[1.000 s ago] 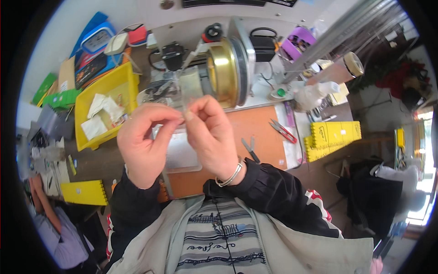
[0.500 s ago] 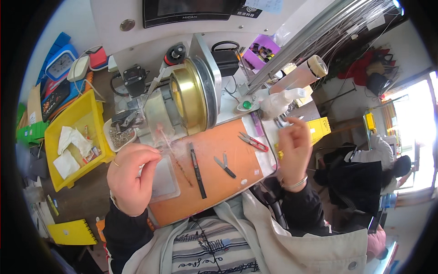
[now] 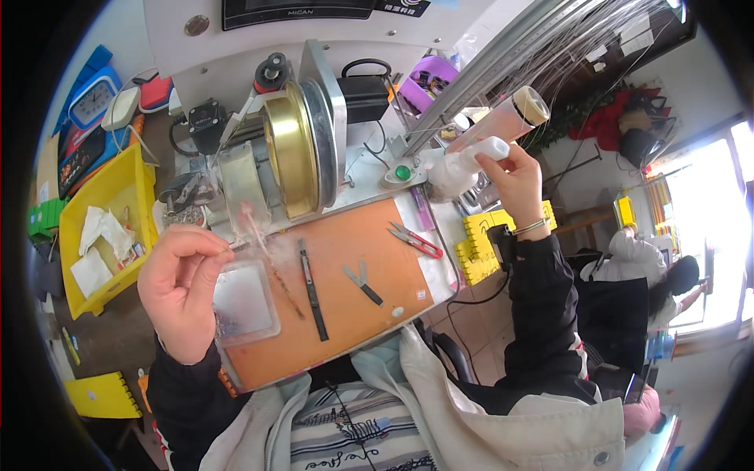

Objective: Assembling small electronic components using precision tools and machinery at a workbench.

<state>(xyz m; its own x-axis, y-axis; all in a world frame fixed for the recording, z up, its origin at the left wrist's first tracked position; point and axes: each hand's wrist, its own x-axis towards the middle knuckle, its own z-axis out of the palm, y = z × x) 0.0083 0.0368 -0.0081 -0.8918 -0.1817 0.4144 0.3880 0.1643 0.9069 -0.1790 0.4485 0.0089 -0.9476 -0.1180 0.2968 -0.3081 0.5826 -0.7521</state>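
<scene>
My right hand [image 3: 517, 187] reaches to the far right, thumb and fingers closed round the white top of a translucent white bottle [image 3: 453, 176], which leans to the right. At the left, my left hand [image 3: 182, 286] is held in a pinch over the edge of a clear shallow plastic box [image 3: 245, 302]. Whatever sits between those fingertips is too small to make out. On the orange work mat [image 3: 353, 243] lie a thin brown stick [image 3: 287, 294], a black pen-like tool [image 3: 311, 290], small grey-bladed snips [image 3: 364, 286] and red-handled snips [image 3: 416, 239].
Behind the mat stands a machine with a large gold wheel [image 3: 289, 153]. A yellow bin [image 3: 129, 184] with white tissue is at the left. Yellow toothed pieces [image 3: 479, 243] lie right of the mat, and a clear tube [image 3: 503, 118] leans beyond the bottle. A person works by the window.
My right hand has moved up and away from me and has taken hold of the bottle's top. My left hand stays pinched, a little further left in the picture as the whole view has shifted.
</scene>
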